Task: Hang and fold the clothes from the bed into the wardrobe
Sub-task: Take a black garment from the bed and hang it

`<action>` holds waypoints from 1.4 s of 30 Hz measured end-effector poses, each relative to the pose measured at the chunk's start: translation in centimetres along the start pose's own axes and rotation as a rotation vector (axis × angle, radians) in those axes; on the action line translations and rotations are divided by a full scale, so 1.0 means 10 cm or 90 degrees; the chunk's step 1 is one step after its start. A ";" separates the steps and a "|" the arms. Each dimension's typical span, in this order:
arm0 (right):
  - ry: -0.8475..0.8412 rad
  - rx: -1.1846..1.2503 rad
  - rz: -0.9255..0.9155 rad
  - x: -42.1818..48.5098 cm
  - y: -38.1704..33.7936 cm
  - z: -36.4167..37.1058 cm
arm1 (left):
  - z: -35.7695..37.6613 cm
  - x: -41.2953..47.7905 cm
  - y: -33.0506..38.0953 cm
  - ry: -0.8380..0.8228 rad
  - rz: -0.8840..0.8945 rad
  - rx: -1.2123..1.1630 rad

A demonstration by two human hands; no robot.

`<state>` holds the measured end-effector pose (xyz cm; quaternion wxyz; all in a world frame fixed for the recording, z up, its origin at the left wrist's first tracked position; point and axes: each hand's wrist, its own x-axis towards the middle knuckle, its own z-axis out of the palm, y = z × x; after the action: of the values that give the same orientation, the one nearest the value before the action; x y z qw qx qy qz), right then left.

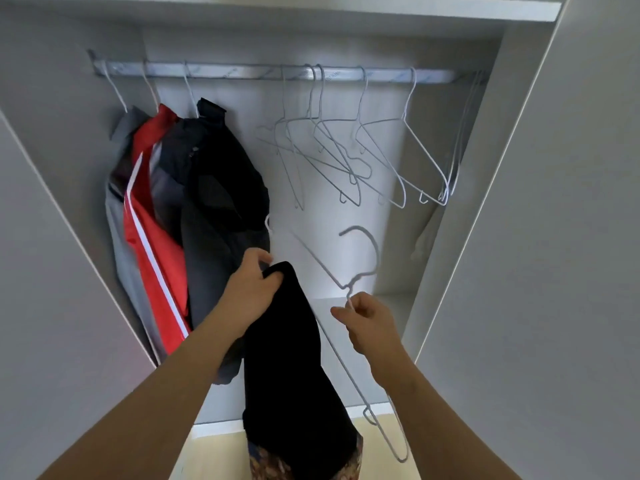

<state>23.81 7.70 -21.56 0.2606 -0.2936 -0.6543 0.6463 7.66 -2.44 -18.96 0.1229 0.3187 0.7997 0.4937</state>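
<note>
Hanging step under way. Your left hand (pixel 254 289) grips top of black garment (pixel 287 358), near centre. Your right hand (pixel 372 323) pinches wire hanger (pixel 363 237) below hook. Next, likely: thread hanger into garment, hook onto far rail (pixel 242 71).

light: soft, dimmish | glare: pale patch on wardrobe (pixel 311 284) back | edges: bowed | focus: perhaps slightly soft

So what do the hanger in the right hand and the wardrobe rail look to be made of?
Hanger: thin wire, probably metal with a pale matte coating; it holds crisp bends. Rail: likely metal, silvery with soft glints; the marbled streaks are perhaps a film.
</note>
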 end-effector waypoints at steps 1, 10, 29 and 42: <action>0.008 0.013 -0.005 -0.01 0.03 -0.02 | -0.04 0.01 -0.02 0.036 -0.004 0.014; 0.116 0.086 0.018 -0.01 0.02 0.00 | -0.20 0.06 0.07 -0.007 -0.157 -0.057; 0.052 0.060 0.027 -0.16 -0.06 0.01 | -0.60 0.32 0.05 0.182 -0.399 -0.429; 0.010 -0.046 0.048 -0.17 -0.18 -0.05 | -0.60 0.53 -0.04 0.240 -0.144 0.101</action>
<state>25.24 6.81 -19.65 0.2305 -0.3324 -0.6634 0.6295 0.35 -3.47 -15.75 0.0003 0.1378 0.8754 0.4633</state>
